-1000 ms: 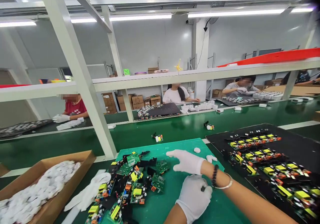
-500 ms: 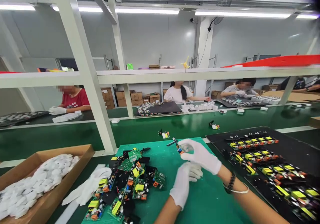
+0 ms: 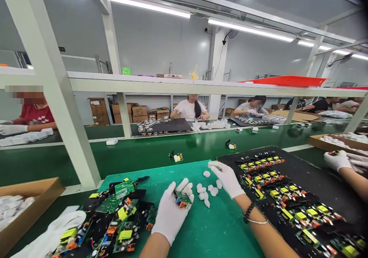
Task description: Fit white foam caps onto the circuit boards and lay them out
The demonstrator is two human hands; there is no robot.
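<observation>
My left hand (image 3: 171,212), in a white glove, is closed around a small green circuit board (image 3: 183,199) with an orange part facing me. Over the right side of the green mat (image 3: 227,227), my gloved right hand (image 3: 225,178) has its fingers stretched out with nothing visible in them. Several small white pieces (image 3: 202,191) lie on the mat just left of that hand, one right beside its fingers. A heap of circuit boards (image 3: 125,212) with yellow and orange parts and black pieces sits left of my left hand.
Rows of boards stand on a black sheet (image 3: 310,173) at right. A cardboard box (image 3: 43,196) of white pieces and white gloves (image 3: 54,231) are at left. Two boards lie on the green conveyor (image 3: 201,147). Another person's gloved hand (image 3: 339,161) is at far right; coworkers sit opposite.
The view has swung right. My right hand has let go of the board it held, and my left hand now holds a board. White pieces now lie scattered on the mat.
</observation>
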